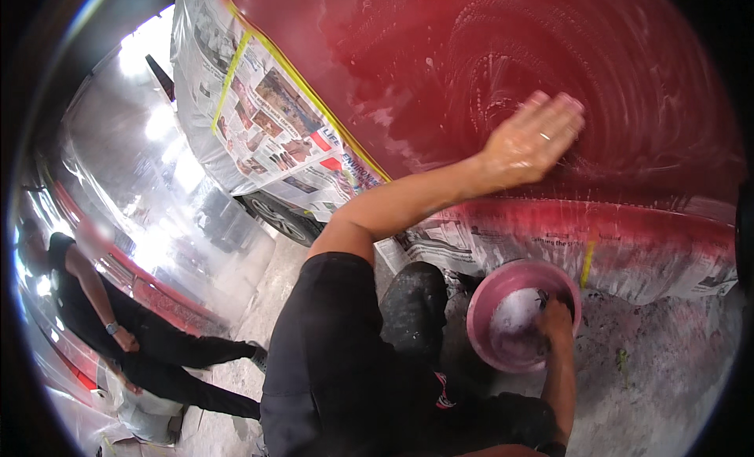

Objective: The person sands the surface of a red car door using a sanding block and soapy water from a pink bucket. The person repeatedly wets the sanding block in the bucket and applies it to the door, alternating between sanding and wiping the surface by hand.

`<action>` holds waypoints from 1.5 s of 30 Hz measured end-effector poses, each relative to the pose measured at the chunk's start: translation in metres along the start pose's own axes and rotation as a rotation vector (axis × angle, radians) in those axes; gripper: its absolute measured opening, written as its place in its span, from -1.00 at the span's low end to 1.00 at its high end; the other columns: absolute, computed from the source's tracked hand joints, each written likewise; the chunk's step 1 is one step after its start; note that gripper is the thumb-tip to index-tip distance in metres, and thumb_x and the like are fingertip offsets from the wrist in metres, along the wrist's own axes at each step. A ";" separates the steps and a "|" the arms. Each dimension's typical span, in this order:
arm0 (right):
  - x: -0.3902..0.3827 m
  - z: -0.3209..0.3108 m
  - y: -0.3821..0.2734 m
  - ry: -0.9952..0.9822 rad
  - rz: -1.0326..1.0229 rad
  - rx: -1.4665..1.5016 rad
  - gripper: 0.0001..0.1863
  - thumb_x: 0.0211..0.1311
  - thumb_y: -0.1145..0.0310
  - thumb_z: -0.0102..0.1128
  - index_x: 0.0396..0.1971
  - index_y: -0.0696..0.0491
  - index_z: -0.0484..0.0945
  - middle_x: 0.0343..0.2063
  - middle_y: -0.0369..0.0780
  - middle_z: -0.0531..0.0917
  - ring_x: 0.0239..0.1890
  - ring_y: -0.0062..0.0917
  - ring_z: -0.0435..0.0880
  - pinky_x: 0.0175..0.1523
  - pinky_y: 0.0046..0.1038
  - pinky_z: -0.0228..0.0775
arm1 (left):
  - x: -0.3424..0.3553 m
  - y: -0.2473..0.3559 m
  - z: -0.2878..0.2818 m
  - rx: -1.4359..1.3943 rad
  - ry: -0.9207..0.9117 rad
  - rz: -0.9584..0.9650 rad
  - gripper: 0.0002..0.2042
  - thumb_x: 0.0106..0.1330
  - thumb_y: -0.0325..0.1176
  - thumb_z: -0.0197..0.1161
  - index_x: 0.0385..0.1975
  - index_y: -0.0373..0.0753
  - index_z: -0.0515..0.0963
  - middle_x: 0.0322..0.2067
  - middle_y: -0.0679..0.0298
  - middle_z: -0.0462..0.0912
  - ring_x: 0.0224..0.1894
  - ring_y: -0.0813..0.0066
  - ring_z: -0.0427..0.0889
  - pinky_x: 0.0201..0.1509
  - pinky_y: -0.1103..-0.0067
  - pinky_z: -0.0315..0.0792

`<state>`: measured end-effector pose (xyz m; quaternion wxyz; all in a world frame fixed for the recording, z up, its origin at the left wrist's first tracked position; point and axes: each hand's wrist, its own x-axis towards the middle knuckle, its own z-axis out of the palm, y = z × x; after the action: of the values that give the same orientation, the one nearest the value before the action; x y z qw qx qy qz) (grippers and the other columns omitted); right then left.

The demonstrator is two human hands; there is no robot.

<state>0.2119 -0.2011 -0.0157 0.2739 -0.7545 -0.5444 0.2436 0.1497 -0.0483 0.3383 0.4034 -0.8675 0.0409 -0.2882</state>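
Note:
My left hand lies flat on the wet red car panel, fingers stretched out and wet, with a ring on one finger. Curved streaks of whitish suds spread over the paint around it. Lower down, my right hand reaches into a pink plastic basin on the floor. Its fingers are bent down by a small dark thing at the far side of whitish, foamy water. What those fingers hold is too hidden to make out.
Newspaper masking with yellow tape covers the neighbouring part of the car, above a wheel. More wet newspaper hangs below the panel, near the basin. At the left, a person in black is beside another red car partly under plastic sheeting.

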 end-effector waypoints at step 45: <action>-0.050 -0.024 -0.012 0.458 0.414 1.331 -0.71 0.14 0.46 0.23 -0.11 0.12 0.51 -0.18 -0.19 0.64 -0.10 -0.50 0.60 -0.02 -0.43 0.47 | -0.274 0.297 0.061 -1.568 -0.958 -0.443 -0.74 0.24 -0.28 0.16 -0.14 -0.25 0.54 -0.26 -0.01 0.65 -0.08 0.09 0.61 -0.01 0.27 0.46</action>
<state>0.2056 -0.2491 0.0133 0.7295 -0.5478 -0.0566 0.4057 0.0025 -0.1234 -0.0358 -0.3852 -0.9053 -0.1130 0.1386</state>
